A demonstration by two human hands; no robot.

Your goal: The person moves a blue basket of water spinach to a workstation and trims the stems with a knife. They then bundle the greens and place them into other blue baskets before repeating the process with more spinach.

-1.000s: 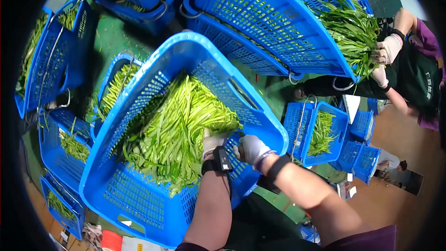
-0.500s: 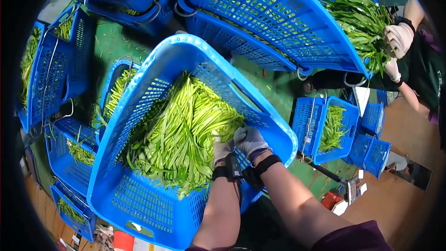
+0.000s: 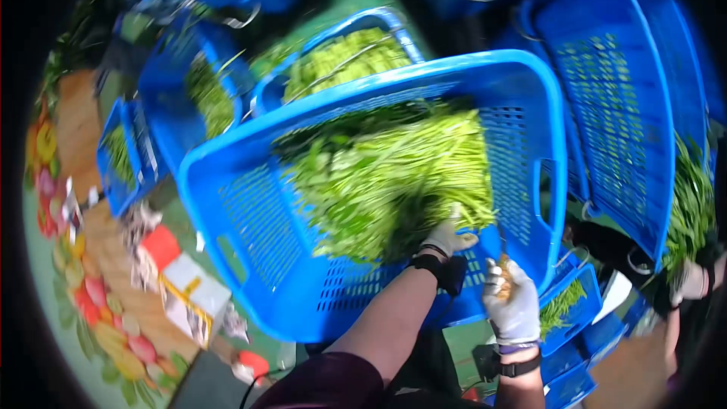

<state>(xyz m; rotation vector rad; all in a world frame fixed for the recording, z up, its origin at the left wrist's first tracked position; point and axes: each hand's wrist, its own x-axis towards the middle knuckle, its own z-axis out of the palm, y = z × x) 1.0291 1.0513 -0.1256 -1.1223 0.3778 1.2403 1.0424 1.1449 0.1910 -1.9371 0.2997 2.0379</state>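
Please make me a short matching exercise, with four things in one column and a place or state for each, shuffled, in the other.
1. Left hand
2. Right hand
3. Heap of greens
4. Red container

A. Beside a white box
B. Closed around a brown-handled tool
C. Lying in the large blue basket
D. At the stem ends

Pairs: 1-D, 2-B, 3-C, 4-A

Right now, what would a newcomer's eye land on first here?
Likely the big blue basket in the middle, with its heap of bright green stalks. Next, at its near side, the two gloved hands: the left hand by the stalks, the right hand gripping something brownish. Then, at the right edge, a co-worker's hand beside leafy greens.
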